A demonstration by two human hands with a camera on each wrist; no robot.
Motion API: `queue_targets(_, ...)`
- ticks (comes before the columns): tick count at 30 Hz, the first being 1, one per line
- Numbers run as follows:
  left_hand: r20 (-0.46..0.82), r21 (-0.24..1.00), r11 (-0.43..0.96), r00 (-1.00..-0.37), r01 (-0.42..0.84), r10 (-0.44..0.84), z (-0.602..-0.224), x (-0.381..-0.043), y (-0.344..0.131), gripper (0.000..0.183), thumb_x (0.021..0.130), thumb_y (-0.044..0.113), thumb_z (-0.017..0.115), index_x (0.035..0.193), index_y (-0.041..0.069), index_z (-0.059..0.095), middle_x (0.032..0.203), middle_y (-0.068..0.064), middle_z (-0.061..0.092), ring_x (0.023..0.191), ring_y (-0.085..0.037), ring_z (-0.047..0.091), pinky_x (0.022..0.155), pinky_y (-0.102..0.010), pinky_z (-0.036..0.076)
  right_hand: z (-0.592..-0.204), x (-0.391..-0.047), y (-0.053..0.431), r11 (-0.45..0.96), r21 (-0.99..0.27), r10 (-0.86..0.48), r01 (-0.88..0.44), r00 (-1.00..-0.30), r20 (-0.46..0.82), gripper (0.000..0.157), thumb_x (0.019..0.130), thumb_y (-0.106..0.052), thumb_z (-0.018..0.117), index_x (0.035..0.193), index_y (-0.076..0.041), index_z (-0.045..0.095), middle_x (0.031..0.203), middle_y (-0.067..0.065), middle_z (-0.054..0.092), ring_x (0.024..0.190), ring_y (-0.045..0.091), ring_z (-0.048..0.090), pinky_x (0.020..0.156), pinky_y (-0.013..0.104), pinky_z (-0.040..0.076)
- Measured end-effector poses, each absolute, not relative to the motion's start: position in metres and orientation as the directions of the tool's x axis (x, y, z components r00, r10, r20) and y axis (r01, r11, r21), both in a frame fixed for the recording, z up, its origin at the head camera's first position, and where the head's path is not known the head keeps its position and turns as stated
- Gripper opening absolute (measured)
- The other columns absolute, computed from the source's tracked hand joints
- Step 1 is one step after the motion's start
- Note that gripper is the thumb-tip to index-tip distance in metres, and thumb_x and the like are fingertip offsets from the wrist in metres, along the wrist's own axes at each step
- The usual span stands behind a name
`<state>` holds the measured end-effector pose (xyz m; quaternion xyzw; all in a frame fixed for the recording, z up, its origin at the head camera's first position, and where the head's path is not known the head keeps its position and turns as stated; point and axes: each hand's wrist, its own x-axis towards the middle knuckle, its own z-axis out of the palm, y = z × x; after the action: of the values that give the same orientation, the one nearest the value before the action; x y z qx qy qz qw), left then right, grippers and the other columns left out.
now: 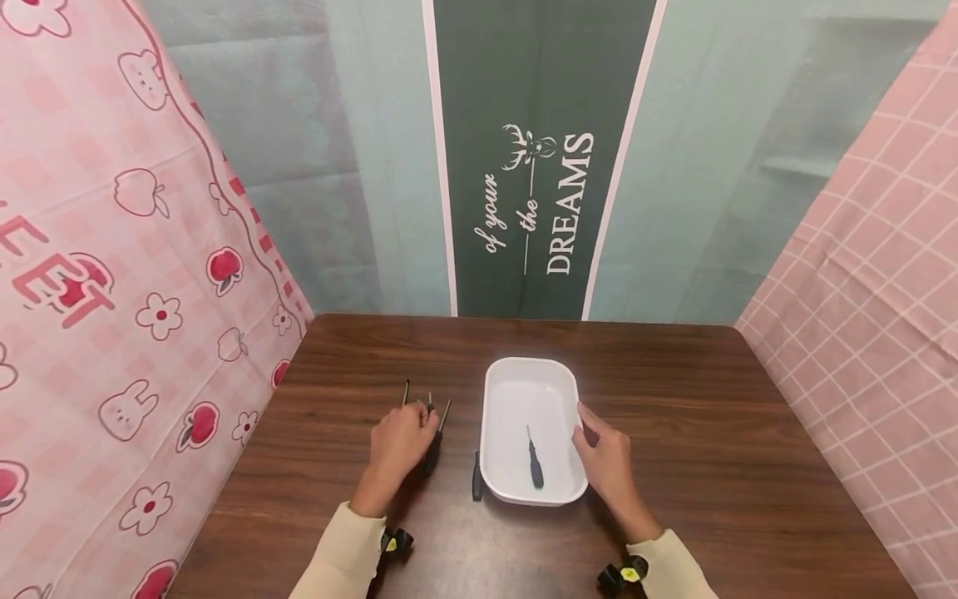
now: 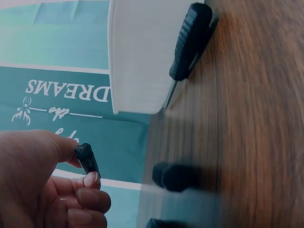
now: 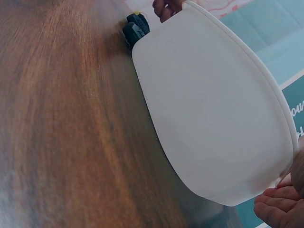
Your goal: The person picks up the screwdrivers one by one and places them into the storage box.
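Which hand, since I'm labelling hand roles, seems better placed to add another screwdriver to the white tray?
Left, I'd judge: the left hand pinches a screwdriver's black handle near other screwdrivers, while the right hand holds the white tray at its right side.

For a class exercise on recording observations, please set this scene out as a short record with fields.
Left hand: pinches a dark handle
Right hand: holds the white tray at its right edge
In tray: one screwdriver, handle toward the person
Beside tray: another screwdriver, on its left
Near left hand: more screwdrivers, partly hidden; count unclear
Surface: brown wood-grain table
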<state>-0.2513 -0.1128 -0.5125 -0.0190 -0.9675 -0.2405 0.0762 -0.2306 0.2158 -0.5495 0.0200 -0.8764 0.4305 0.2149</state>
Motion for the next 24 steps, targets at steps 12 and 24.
queue_targets(12, 0.180, 0.453, 0.885, -0.983, 0.112, 0.032, -0.510, -0.251, -0.099, 0.031, 0.092, 0.029, 0.059, 0.065, 0.020, 0.049, 0.058, 0.005, 0.047, 0.055, -0.018, 0.048, 0.051, -0.036, 0.037, -0.549, -0.230, 0.215, 0.629, -0.741, 0.146, -0.234, -0.901, 0.408, 0.040, 0.086, 0.006, 0.071, 0.126, 0.007, 0.065, 0.124, 0.023, 0.065, 0.118, 0.037, 0.062, 0.096, 0.044, 0.046)
queue_targets(24, 0.175, 0.453, 0.882, -0.983, 0.133, 0.058, -0.513, -0.252, -0.092, 0.032, 0.094, 0.030, 0.059, 0.065, 0.019, 0.050, 0.057, 0.006, 0.045, 0.054, -0.014, 0.045, 0.051, -0.033, 0.036, -0.548, -0.231, 0.214, 0.635, -0.742, 0.145, -0.215, -0.910, 0.388, 0.040, 0.088, 0.006, 0.070, 0.127, 0.007, 0.064, 0.125, 0.023, 0.065, 0.119, 0.038, 0.061, 0.095, 0.046, 0.047)
